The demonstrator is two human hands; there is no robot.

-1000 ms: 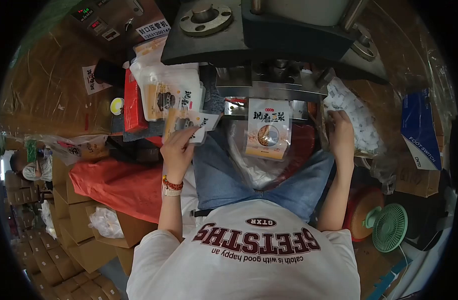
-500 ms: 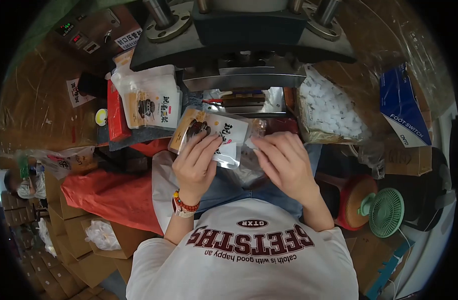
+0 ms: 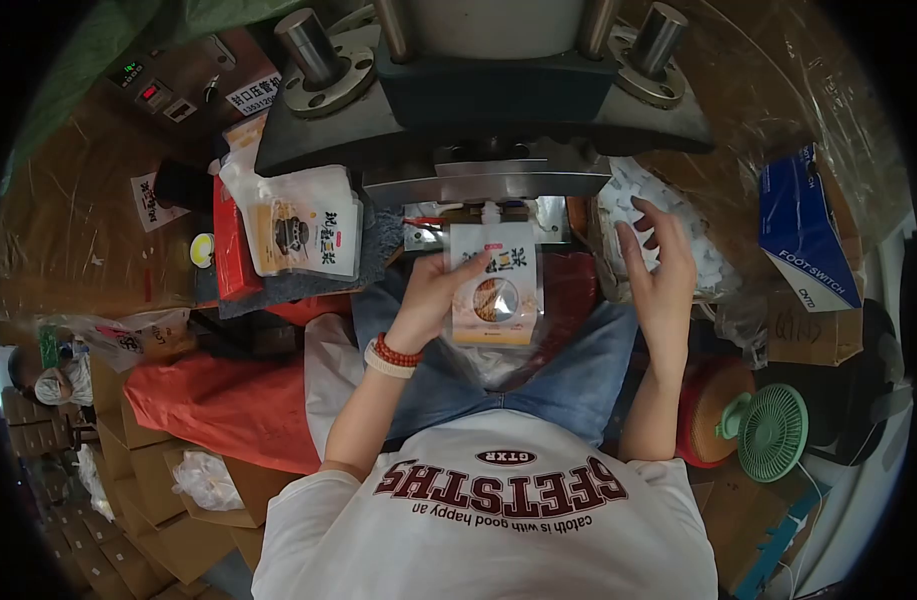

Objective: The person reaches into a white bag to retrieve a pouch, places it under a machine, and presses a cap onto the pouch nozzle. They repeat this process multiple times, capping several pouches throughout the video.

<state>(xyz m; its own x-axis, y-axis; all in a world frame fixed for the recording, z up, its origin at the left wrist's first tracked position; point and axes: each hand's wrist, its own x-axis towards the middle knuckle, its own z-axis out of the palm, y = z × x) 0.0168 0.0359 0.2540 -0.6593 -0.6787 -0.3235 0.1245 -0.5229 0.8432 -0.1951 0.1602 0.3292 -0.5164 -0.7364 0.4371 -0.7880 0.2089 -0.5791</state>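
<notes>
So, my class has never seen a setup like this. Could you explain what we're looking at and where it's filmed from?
There is no robot: these are a person's bare hands, filmed by one head-worn camera looking forward and down. At the top stands a heavy metal press. The left hand holds a printed pouch, its white spout pointing toward the press. The right hand is open beside small white pieces; whether it touches them is hard to tell. To the person's left lies a stack of printed pouches, next to a red box.
</notes>
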